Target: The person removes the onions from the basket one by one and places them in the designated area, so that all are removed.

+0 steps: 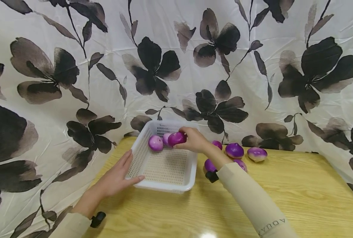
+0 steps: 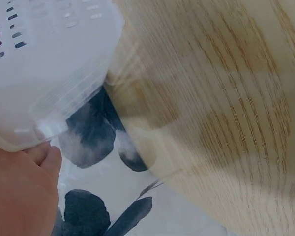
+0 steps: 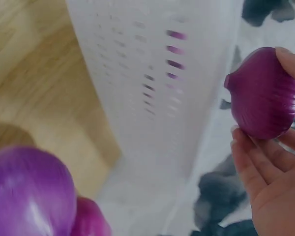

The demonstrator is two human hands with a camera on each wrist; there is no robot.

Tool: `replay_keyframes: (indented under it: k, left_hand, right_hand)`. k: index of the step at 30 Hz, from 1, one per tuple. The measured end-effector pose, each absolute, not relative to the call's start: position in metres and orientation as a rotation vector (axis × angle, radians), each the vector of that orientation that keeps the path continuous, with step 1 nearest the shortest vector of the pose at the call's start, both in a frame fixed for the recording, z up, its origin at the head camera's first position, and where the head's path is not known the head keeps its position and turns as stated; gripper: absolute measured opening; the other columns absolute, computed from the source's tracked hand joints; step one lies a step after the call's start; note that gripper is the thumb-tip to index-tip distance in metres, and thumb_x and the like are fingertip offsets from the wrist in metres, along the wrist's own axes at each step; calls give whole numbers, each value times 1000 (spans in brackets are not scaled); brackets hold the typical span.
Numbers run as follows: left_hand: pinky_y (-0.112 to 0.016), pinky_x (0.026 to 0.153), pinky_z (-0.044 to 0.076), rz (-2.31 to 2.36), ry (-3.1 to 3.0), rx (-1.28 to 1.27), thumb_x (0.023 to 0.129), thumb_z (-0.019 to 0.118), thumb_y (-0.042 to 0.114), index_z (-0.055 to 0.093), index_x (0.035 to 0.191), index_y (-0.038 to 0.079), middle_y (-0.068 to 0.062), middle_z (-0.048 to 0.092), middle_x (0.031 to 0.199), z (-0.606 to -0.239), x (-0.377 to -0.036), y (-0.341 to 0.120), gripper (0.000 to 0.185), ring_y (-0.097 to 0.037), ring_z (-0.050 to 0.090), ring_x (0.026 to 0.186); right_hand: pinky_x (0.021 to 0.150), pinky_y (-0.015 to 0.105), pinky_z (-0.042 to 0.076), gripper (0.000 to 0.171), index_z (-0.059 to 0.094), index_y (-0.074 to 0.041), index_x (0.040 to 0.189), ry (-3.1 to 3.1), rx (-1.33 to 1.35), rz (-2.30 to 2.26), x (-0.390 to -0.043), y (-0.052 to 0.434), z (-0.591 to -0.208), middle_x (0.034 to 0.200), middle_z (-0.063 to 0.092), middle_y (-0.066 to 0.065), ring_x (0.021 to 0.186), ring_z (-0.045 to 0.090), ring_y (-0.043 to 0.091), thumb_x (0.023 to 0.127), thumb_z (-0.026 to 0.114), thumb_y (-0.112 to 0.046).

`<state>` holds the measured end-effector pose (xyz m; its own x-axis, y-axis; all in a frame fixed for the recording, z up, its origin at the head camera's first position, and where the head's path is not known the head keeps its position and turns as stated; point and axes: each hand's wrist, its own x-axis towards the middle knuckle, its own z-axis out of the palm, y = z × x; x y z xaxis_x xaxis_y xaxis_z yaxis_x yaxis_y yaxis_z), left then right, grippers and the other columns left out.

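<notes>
A white perforated basket [image 1: 140, 155] sits on the wooden table. My right hand [image 1: 194, 140] grips a dark purple onion [image 1: 177, 138] over the basket's far end; the right wrist view shows the onion [image 3: 263, 93] pinched between fingers beside the basket wall [image 3: 152, 88]. Two paler purple onions [image 1: 155, 143] lie inside the basket at the back. My left hand [image 1: 116, 177] rests on the basket's near left corner with fingers nearly straight; in the left wrist view the hand [image 2: 22, 191] touches the basket rim [image 2: 44, 113].
Several more purple onions [image 1: 234, 150] lie on the table [image 1: 298, 195] to the right of the basket, one [image 3: 29, 191] close under my right wrist. A floral cloth [image 1: 176, 66] hangs behind and drapes past the table's left edge.
</notes>
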<state>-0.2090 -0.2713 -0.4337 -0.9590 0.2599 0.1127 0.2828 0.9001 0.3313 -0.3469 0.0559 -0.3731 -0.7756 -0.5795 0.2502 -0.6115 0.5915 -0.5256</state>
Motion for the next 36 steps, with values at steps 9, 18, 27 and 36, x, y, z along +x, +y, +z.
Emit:
replay_keyframes:
  k: [9, 18, 27, 36]
  left_hand:
    - [-65, 119, 24, -555, -2982, -394, 92, 56, 73, 12, 161, -6, -22, 6, 170, -436, -208, -275, 113, -47, 16, 153]
    - [-64, 119, 23, -532, -2980, -405, 92, 56, 72, 13, 160, -7, -21, 5, 170, -433, -208, -278, 113, -47, 15, 153]
    - [-64, 119, 24, -521, -2976, -425, 92, 56, 72, 14, 160, -8, -23, 7, 170, -436, -207, -274, 113, -48, 17, 153]
    - [-64, 119, 24, -537, -2979, -436, 93, 56, 72, 15, 160, -8, -23, 7, 170, -437, -209, -270, 113, -48, 17, 153]
  right_hand:
    - [79, 29, 57, 61, 65, -6, 126, -2729, 1011, 969, -317, 81, -350, 109, 69, 5, 91, 65, 17, 82, 86, -41]
    - [70, 29, 56, 47, 70, -7, 115, -2714, 1000, 1025, -309, 112, -369, 96, 68, 2, 81, 61, 15, 83, 86, -38]
    - [74, 31, 57, 51, 69, -8, 120, -2745, 932, 986, -300, 143, -382, 100, 71, 1, 85, 64, 14, 85, 83, -42]
    - [73, 31, 57, 58, 68, -6, 126, -2791, 845, 950, -288, 173, -381, 102, 72, 3, 85, 64, 15, 84, 83, -43]
